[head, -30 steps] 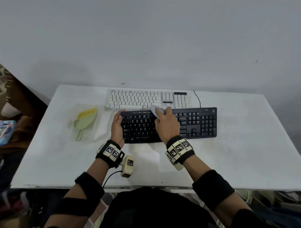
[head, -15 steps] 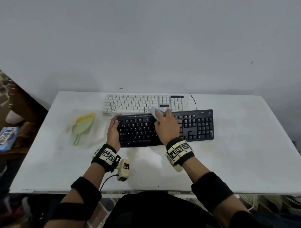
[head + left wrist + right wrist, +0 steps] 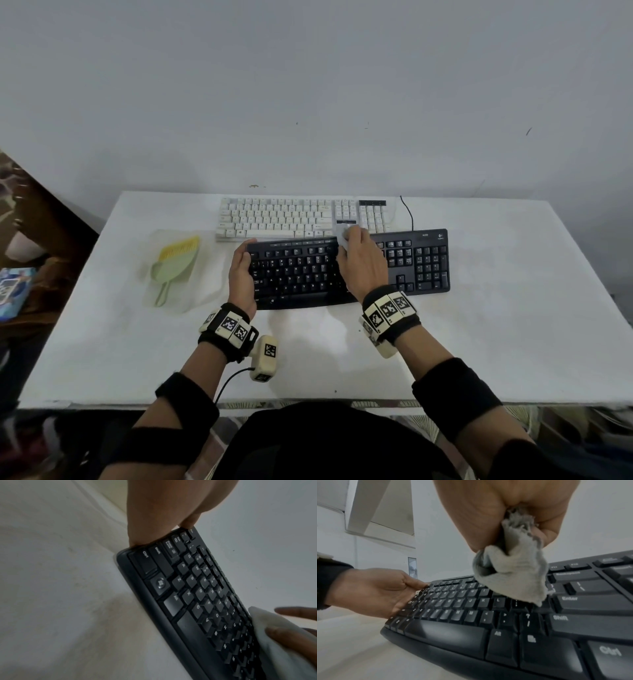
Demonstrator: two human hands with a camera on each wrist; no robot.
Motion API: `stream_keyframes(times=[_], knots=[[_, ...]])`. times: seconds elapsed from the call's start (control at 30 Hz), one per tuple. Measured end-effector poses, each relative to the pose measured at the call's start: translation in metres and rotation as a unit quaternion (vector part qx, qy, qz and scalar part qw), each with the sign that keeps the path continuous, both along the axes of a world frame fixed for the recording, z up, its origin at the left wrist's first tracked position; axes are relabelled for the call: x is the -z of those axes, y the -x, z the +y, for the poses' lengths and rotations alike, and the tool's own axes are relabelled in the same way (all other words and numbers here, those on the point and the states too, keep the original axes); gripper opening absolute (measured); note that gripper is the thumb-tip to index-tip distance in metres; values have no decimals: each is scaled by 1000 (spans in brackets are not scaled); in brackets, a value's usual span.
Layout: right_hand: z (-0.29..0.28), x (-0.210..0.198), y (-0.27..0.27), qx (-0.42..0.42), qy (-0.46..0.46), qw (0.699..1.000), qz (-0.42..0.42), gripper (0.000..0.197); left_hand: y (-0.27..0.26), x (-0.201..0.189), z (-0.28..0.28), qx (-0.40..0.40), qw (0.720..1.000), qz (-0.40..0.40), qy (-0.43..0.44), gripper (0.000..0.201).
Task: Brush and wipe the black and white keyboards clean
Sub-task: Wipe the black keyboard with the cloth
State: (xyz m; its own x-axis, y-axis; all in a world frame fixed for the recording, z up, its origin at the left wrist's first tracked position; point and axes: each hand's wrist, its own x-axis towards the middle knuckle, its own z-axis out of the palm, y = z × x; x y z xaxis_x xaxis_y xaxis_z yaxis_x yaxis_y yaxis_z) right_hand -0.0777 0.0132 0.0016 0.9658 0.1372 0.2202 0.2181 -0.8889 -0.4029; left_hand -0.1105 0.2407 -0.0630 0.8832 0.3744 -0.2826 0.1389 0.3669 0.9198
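A black keyboard (image 3: 424, 263) lies across the middle of the white table (image 3: 513, 325), and a white keyboard (image 3: 274, 217) sits right behind it. My left hand (image 3: 244, 270) grips the black keyboard's left end, thumb on the top corner (image 3: 412, 585). My right hand (image 3: 363, 263) holds a bunched grey-white cloth (image 3: 342, 240) over the keys near the middle of the board. In the right wrist view the cloth (image 3: 513, 574) hangs from my fingers down onto the keys left of Enter. The left wrist view shows the black keyboard (image 3: 188, 601) and the cloth (image 3: 274, 642).
A green dustpan with a yellow-bristled brush (image 3: 174, 263) lies on a clear plastic sheet (image 3: 191, 294) left of the keyboards. A black cable (image 3: 407, 212) runs back from the keyboards. A grey wall stands behind the table. Clutter sits on the floor at the left (image 3: 13, 287).
My right hand has slid the cloth a little to the right along the black keyboard's upper rows. My left hand keeps its hold on the left end.
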Motion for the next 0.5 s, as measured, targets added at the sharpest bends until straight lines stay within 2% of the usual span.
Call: stream_keyframes(times=[0.1, 0.2, 0.33, 0.43, 0.5], knots=[[2, 0, -3, -18, -6, 1000, -5, 44, 0, 3, 2, -2, 1000, -2, 0, 43], [5, 6, 1, -54, 24, 998, -11, 44, 0, 8, 2, 0, 1000, -12, 2, 41], [7, 17, 9, -112, 51, 992, -18, 59, 1, 10, 5, 6, 1000, -16, -8, 38], [3, 20, 12, -83, 52, 995, -18, 54, 0, 8, 4, 3, 1000, -12, -2, 39], [1, 19, 11, -33, 42, 998, -13, 46, 0, 6, 3, 6, 1000, -9, -1, 40]])
